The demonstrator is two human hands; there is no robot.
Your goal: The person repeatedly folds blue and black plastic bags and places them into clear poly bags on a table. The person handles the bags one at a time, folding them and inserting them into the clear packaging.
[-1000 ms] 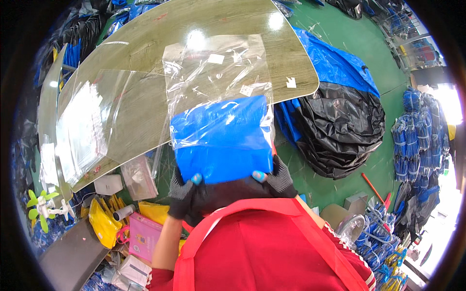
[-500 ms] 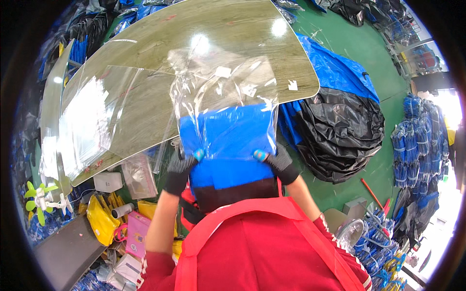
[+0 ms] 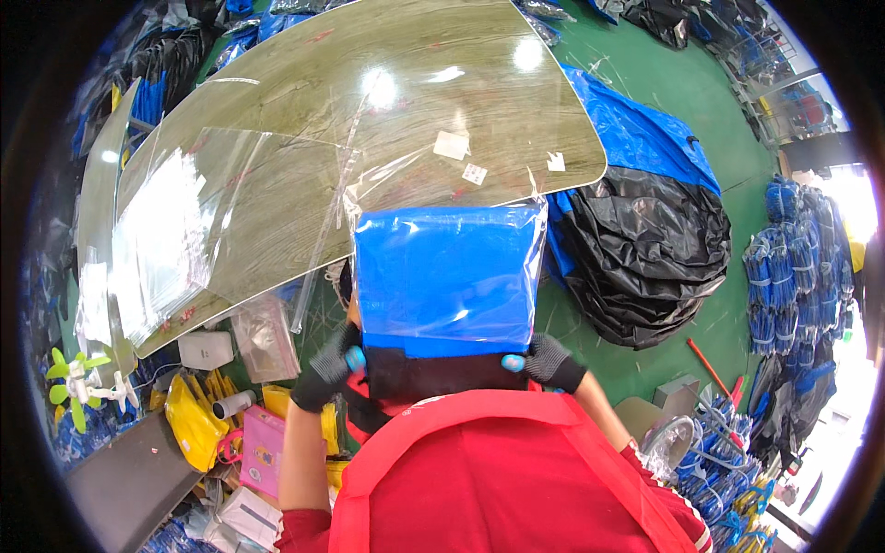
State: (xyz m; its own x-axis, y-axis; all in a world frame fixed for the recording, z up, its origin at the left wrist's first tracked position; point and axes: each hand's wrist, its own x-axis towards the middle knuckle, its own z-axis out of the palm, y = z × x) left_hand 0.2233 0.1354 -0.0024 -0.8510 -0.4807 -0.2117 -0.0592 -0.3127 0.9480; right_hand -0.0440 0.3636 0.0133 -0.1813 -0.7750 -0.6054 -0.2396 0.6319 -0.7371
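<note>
Head view. Item: blue folded piece (image 3: 447, 276) inside clear plastic bag (image 3: 433, 189), held up between both hands, above bench (image 3: 369, 101) near edge.
Left hand (image 3: 327, 369), black glove: clamped on bag's lower left corner. Right hand (image 3: 548, 359), gloved: clamped on lower right corner.
Handling, judged: light, soft, floppy; film slippery, crumples easily. Best hold: lower corners, film and contents pinched together.
Room: bench surface ahead of hands mostly bare; stack of clear bags (image 3: 157, 249) left of left hand; black sack (image 3: 636, 258) right of right hand.
</note>
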